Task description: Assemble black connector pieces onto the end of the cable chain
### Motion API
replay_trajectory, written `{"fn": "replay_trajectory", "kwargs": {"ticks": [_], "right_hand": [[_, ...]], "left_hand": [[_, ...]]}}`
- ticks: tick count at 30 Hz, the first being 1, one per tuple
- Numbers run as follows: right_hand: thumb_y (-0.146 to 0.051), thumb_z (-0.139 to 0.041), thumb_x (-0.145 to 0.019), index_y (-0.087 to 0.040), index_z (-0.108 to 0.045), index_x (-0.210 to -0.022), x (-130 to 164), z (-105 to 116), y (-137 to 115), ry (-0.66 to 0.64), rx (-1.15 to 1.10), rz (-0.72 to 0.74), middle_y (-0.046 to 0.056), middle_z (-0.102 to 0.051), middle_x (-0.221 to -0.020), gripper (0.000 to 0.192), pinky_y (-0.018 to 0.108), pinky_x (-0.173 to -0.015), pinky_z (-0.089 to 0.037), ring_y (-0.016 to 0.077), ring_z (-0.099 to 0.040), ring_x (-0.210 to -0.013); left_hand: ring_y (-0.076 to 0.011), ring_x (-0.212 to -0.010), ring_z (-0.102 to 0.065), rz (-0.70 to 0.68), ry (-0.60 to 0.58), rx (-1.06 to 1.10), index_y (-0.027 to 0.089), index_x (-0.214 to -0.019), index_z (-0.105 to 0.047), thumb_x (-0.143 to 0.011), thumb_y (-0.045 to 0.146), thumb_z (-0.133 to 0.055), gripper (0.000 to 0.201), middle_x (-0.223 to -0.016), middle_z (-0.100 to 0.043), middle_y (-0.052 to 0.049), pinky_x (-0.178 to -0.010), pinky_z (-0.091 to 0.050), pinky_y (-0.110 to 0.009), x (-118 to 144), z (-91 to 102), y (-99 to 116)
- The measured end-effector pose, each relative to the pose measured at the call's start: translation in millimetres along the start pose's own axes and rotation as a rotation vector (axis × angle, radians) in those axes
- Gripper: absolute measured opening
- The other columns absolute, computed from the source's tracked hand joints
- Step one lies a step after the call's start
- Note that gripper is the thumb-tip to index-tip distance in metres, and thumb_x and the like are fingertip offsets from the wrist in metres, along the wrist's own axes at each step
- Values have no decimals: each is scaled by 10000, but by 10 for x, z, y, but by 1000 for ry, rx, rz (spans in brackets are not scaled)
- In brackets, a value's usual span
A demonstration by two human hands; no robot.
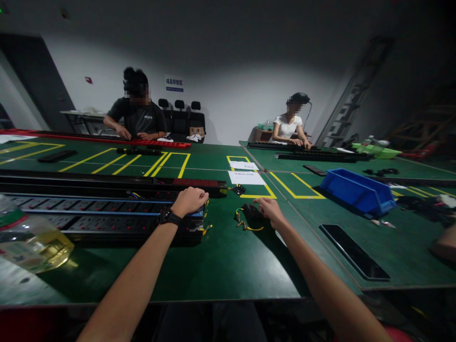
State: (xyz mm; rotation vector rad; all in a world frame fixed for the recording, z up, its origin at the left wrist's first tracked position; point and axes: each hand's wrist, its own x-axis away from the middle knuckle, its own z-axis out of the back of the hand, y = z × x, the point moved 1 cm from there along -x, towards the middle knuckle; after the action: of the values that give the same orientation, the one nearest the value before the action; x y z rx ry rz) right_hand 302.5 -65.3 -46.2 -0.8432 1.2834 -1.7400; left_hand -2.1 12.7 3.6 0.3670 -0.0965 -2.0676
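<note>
We see our left hand (190, 200) fisted on the end of a black power strip (107, 221) on the green desk (221, 256). Our right hand (272, 211) touches a small black part (252, 210) with yellow-green wires (244, 224). Blue bin (358, 191) sits right, bottle (28, 240) left, two people opposite.

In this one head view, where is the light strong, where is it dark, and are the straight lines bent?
Head view: brightest on the back wall, dim in the corners and along the near table edge; the long power strips bow with wide-angle distortion; the bottle at the left edge is blurred; the left hand and right hand are fairly sharp.
</note>
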Motion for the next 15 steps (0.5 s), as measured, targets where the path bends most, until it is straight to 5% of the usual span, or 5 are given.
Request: {"fn": "replay_trajectory", "kwargs": {"ticks": [10, 15], "right_hand": [[-401, -622, -796, -176, -651, -749, -121, 8, 158, -48, 14, 33, -14, -444, -543, 232, 295, -502, -244, 120, -342, -509], [-495, -593, -863, -205, -744, -979, -197, 51, 170, -124, 201, 337, 87, -689, -849, 346, 356, -684, -468, 238, -613, -777]], "left_hand": [[-222, -779, -686, 1, 1, -1, 219, -720, -673, -985, 475, -419, 447, -804, -744, -86, -679, -376, -285, -10, -13, -1], [-213, -763, -677, 3, 0, -2, 219, -722, -676, -988, 474, -414, 452, -800, -743, -81, -666, -363, -283, -3, 2, 9]]}}
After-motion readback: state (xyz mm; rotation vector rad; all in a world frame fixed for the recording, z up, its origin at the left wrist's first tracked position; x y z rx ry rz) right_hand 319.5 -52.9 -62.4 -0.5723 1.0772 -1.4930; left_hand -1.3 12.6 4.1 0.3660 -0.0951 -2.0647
